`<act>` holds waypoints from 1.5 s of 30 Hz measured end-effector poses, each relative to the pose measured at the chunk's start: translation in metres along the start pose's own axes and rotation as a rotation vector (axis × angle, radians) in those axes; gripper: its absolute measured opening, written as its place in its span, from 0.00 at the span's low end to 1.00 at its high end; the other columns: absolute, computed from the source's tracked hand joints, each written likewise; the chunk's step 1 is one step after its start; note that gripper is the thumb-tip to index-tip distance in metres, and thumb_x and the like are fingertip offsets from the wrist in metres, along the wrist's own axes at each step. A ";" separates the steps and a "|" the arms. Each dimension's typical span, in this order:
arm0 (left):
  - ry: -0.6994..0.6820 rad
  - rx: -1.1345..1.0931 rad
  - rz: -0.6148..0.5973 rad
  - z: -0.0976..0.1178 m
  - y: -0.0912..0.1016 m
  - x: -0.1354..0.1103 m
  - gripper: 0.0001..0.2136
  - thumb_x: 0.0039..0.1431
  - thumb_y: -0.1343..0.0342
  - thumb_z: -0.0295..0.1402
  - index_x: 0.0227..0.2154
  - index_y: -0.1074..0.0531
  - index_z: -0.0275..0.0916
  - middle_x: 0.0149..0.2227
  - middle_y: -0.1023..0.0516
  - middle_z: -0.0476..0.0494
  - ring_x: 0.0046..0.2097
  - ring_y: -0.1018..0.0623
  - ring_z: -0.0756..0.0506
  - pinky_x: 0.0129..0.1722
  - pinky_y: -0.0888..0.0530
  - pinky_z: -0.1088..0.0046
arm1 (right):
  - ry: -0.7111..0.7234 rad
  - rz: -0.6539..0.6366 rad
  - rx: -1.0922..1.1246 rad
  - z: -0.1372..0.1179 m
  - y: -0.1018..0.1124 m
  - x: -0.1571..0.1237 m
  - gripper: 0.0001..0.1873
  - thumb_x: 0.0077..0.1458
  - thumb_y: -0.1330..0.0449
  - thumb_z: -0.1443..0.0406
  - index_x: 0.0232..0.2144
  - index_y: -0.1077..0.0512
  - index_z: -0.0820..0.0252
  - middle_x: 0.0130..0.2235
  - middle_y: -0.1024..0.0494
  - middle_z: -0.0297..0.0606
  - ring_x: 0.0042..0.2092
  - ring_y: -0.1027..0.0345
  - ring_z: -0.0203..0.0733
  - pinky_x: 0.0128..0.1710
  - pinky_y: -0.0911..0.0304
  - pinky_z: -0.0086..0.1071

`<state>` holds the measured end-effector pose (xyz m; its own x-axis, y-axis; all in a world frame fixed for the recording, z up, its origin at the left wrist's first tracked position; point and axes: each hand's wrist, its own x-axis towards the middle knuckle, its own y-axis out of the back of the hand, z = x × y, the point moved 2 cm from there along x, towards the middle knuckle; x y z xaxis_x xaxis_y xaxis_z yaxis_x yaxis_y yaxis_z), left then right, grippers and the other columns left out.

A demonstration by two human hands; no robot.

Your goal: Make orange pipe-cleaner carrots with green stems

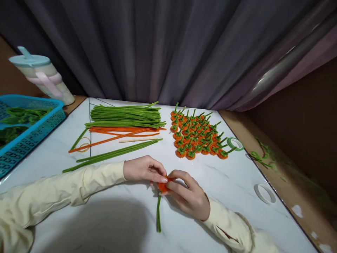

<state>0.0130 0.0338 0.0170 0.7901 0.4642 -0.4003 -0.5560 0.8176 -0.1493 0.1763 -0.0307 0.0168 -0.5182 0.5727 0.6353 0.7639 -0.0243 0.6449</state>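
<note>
My left hand (143, 169) and my right hand (188, 194) meet over the white table (231, 179), both pinching a small orange pipe-cleaner coil (163, 187). A green pipe-cleaner stem (158, 214) hangs from the coil toward me and rests on the table. Both hands have their fingers closed on the orange piece. Behind the hands lies a cluster of several finished orange pieces with green stems (198, 137).
A bundle of green pipe cleaners (126, 115) lies at the back, with orange ones (123, 131) and a pale stick (137, 140) before it. A blue basket (28, 131) and a lidded jug (43, 75) stand left. Green tape roll (235, 143) and white tape roll (265, 193) lie right.
</note>
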 end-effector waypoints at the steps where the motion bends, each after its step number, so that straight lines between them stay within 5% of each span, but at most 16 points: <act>1: 0.006 -0.008 -0.004 0.000 0.000 0.000 0.16 0.42 0.36 0.41 0.28 0.30 0.33 0.23 0.29 0.52 0.23 0.32 0.56 0.25 0.33 0.80 | 0.001 -0.003 -0.008 -0.001 0.000 0.001 0.07 0.56 0.46 0.72 0.38 0.33 0.64 0.38 0.32 0.46 0.39 0.35 0.39 0.36 0.34 0.30; 15: -0.090 0.020 0.089 -0.003 0.001 -0.001 0.12 0.45 0.38 0.37 0.27 0.27 0.32 0.24 0.26 0.48 0.27 0.27 0.52 0.30 0.29 0.77 | -0.071 0.023 0.029 0.000 -0.001 -0.002 0.07 0.55 0.47 0.73 0.38 0.34 0.61 0.37 0.31 0.43 0.37 0.34 0.37 0.35 0.34 0.29; 21: -0.063 -0.080 0.139 0.003 0.006 0.000 0.12 0.43 0.36 0.36 0.29 0.26 0.32 0.27 0.24 0.48 0.25 0.26 0.52 0.30 0.28 0.76 | -0.193 0.130 0.130 0.009 -0.001 0.002 0.18 0.52 0.40 0.68 0.45 0.38 0.59 0.41 0.30 0.43 0.43 0.34 0.41 0.41 0.35 0.34; 28: -0.038 -0.311 0.065 -0.006 0.007 0.005 0.17 0.42 0.35 0.40 0.30 0.25 0.31 0.27 0.23 0.45 0.25 0.26 0.52 0.31 0.28 0.74 | -0.241 0.072 0.051 0.014 0.000 0.004 0.18 0.54 0.42 0.65 0.47 0.37 0.59 0.45 0.29 0.44 0.45 0.35 0.44 0.44 0.40 0.38; 37: -0.114 -0.306 0.249 -0.015 -0.006 0.006 0.13 0.41 0.35 0.31 0.30 0.29 0.31 0.28 0.24 0.47 0.31 0.26 0.51 0.34 0.30 0.75 | -0.219 -0.015 -0.121 0.014 -0.005 0.003 0.26 0.55 0.43 0.63 0.55 0.42 0.59 0.42 0.26 0.41 0.47 0.37 0.45 0.46 0.46 0.41; 45: -0.104 -0.236 0.386 -0.016 -0.006 0.005 0.11 0.42 0.37 0.30 0.29 0.29 0.31 0.25 0.26 0.49 0.28 0.27 0.51 0.32 0.32 0.75 | -0.085 -0.154 -0.312 0.008 -0.004 0.007 0.09 0.58 0.48 0.68 0.42 0.34 0.60 0.52 0.31 0.45 0.53 0.42 0.48 0.45 0.48 0.42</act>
<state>0.0159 0.0253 0.0013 0.5289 0.7608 -0.3760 -0.8485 0.4840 -0.2141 0.1727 -0.0202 0.0146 -0.5740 0.6548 0.4917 0.5183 -0.1745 0.8372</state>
